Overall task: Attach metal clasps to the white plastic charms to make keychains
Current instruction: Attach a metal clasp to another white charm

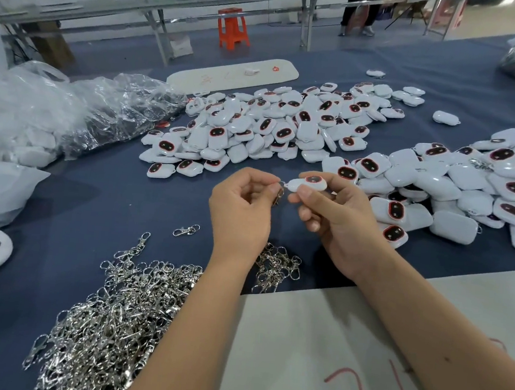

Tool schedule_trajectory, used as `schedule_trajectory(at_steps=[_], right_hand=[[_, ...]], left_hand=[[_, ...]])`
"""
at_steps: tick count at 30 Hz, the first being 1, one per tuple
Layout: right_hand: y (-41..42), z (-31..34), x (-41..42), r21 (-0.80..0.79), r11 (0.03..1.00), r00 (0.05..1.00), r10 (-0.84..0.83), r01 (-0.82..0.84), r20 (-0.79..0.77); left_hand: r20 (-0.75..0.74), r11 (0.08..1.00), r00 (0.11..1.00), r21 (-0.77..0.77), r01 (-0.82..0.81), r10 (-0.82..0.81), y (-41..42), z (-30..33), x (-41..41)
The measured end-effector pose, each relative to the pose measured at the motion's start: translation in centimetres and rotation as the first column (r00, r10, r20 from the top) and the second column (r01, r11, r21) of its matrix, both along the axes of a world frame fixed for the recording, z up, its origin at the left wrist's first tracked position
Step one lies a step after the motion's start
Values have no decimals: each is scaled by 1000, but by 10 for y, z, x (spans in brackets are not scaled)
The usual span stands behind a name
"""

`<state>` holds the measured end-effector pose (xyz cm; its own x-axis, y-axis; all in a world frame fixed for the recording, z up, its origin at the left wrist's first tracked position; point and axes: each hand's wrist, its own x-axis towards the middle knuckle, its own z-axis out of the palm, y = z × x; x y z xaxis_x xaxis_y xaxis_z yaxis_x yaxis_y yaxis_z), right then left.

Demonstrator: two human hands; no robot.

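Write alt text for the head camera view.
Over a blue table, the right hand holds a white charm while the left hand pinches a metal clasp at its loop. Charm piles lie beyond; loose clasps are heaped near left.

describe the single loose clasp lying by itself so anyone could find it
Start at the big heap of metal clasps at the lower left of the blue table. Beyond its far edge, left of the left hand, lies the lone clasp, touching no others.

two charm piles (266, 126), one clasp heap (118, 323)
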<state>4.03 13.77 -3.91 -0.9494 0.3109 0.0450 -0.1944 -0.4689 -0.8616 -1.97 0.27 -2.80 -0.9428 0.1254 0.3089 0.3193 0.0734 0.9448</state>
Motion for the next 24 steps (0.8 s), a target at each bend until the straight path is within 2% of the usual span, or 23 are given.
schedule_trajectory(at_steps=[3,6,8,11,13,15,17,20,24], right_hand=[[2,2,1,-29,999,1000,14,-14,17],[2,1,0,5,1000,998,26,-26,63],[1,0,-1,1,1000,997,28,-28,73],[2,1,-2,-78,997,999,29,-28,18],[3,1,-2,-101,994,998,47,-50,-31],[4,1,-1,-102,993,996,60,-66,-64],[3,0,-1,-105,991,994,71,-81,-88],[2,2,0,-91,991,991,92,-101,-99],[1,2,0,-58,994,991,91,-96,-94]], left_hand=[[-174,978,982,-206,36,-73,-5,-1,-3],[-234,921,950,-375,109,-207,-13,-1,-7],[-238,905,941,-405,129,-241,-15,0,-8],[-161,972,978,-214,97,-133,-5,1,1],[4,998,998,-14,60,-60,6,2,9],[239,979,966,200,47,-95,14,4,14],[419,919,879,392,49,-226,15,6,16],[483,847,799,527,61,-358,12,8,16],[500,818,783,575,19,-370,10,10,14]])
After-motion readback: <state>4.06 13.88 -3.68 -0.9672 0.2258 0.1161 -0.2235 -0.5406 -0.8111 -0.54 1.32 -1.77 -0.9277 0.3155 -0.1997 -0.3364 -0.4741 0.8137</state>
